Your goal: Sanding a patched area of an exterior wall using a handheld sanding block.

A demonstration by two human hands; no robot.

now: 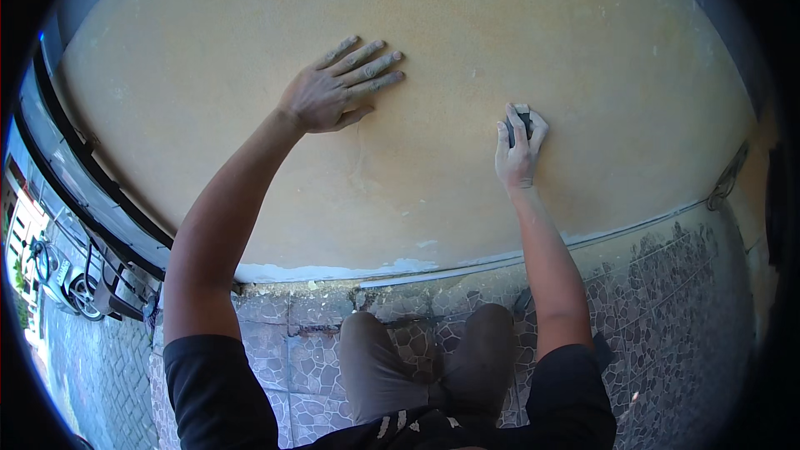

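A yellowish painted wall point(437, 187) with scuffs and pale bare patches fills the upper part of the view. My left hand point(340, 87) lies on it with fingers spread and dusty, holding nothing. To the right and a little lower, my right hand point(520, 144) grips a small dark block point(519, 128) against the wall; its exact kind cannot be told. Pale dust coats the right fingers and wrist.
My knees point(365, 350) are bent close to the wall's foot, above a stone-patterned tile floor point(312, 362). A coil of cord point(724, 184) is at the right corner. Black metal rails point(94, 156) edge the left side; a parked motor scooter point(72, 284) stands beyond.
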